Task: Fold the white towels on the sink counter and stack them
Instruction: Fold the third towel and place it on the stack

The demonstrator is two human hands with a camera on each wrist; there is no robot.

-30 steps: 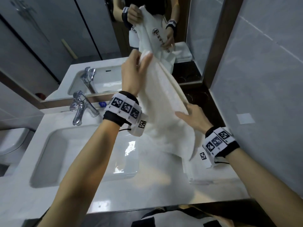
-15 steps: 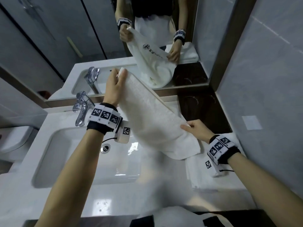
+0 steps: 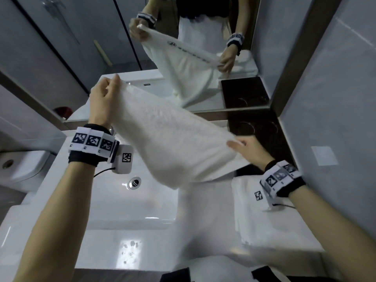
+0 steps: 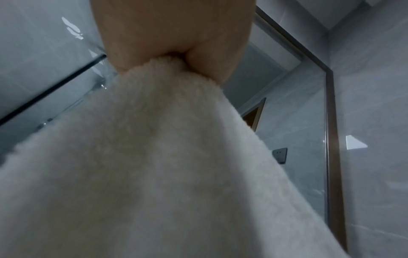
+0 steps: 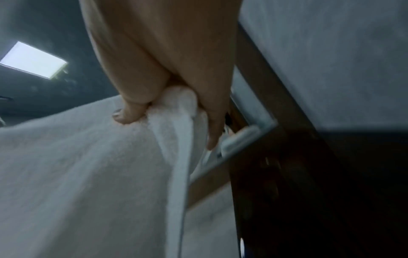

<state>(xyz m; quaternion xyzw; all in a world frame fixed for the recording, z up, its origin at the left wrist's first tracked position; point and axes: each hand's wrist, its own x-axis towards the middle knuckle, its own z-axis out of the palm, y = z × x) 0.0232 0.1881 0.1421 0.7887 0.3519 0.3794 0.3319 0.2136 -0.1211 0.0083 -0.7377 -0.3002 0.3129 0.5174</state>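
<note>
Only the head view shows the whole layout: a white towel [image 3: 173,143] stretched in the air over the sink [image 3: 130,202], slanting from the left hand [image 3: 103,102] up near the mirror [image 3: 183,58] down to the right hand [image 3: 248,149] by the dark shelf [image 3: 262,127]. The left wrist view adds the grip itself, the towel's corner bunched in the curled fingers [image 4: 212,59]; the right wrist view shows the thumb [image 5: 130,113] and fingers pinching the other corner, with the hem hanging down as a flat band. The towel's lower edge sags close above the basin, clear of the drain [image 3: 134,182]. To the right, folded towels [image 3: 264,220] lie stacked on the counter [image 3: 142,251] against the grey wall [image 3: 335,119], under the right wrist; the front of the counter is open. The towel is thick, fluffy terry, and its mirrored side carries a printed strip.
</note>
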